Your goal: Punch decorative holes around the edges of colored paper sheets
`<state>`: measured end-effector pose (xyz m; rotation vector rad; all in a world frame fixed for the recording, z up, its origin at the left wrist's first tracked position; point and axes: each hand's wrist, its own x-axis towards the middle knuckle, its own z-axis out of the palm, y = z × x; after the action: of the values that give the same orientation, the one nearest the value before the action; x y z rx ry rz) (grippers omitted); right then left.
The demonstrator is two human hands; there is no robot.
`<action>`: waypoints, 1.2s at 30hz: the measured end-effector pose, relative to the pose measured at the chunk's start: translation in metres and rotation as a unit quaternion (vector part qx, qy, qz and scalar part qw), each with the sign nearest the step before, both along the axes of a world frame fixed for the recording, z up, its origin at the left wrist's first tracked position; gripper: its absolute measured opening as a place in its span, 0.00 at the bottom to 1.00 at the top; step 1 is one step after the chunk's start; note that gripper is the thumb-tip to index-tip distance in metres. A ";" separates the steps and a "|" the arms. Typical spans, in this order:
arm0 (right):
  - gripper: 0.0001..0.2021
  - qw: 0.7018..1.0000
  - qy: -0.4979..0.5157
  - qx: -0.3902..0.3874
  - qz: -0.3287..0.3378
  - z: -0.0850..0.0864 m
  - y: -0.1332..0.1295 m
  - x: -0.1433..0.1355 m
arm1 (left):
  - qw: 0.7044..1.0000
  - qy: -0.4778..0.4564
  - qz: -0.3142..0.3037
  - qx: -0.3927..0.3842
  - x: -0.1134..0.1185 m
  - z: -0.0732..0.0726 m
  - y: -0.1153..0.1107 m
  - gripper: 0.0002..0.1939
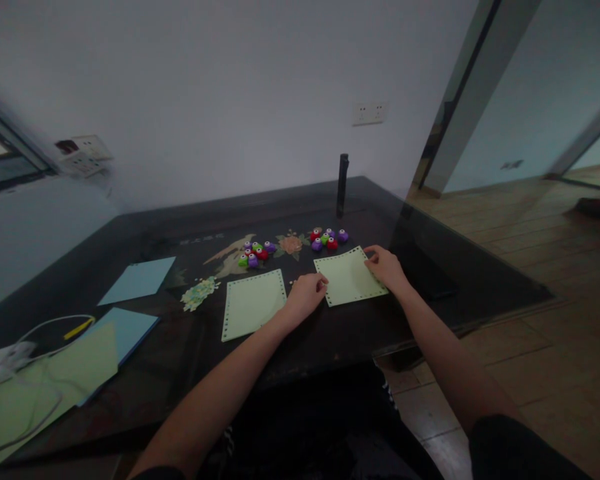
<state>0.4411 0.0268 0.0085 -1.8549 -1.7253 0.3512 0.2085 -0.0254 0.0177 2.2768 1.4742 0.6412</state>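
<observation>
Remotely, I have two sheets (253,303) laid out, toys (259,253) heaped beyond (none on them); left hand (307,293) curled, fingers together; right hand (384,268) at the right sheet's (349,277) edge, clamped or apart I cannot tell.

A dark desk (190,347) holds two pale green sheets (253,303) at the frame's center, two clusters of toys (332,244) just above, an upright black cylinder (342,187) right of center and blue papers (140,280) at left.
</observation>
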 end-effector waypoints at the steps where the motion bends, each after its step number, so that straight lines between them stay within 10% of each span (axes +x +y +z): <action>1: 0.14 1.000 -0.007 0.000 -0.003 0.001 -0.001 -0.001 | 1.000 0.001 -0.001 0.002 0.000 0.000 0.000 0.11; 36: 0.09 0.998 -0.056 0.010 -0.001 0.006 -0.007 -0.002 | 0.999 0.025 -0.028 0.027 0.001 -0.004 -0.002 0.12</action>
<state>0.4394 0.0198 0.0140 -1.8938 -1.7947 0.2324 0.2093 -0.0270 0.0137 2.3821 1.4272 0.6181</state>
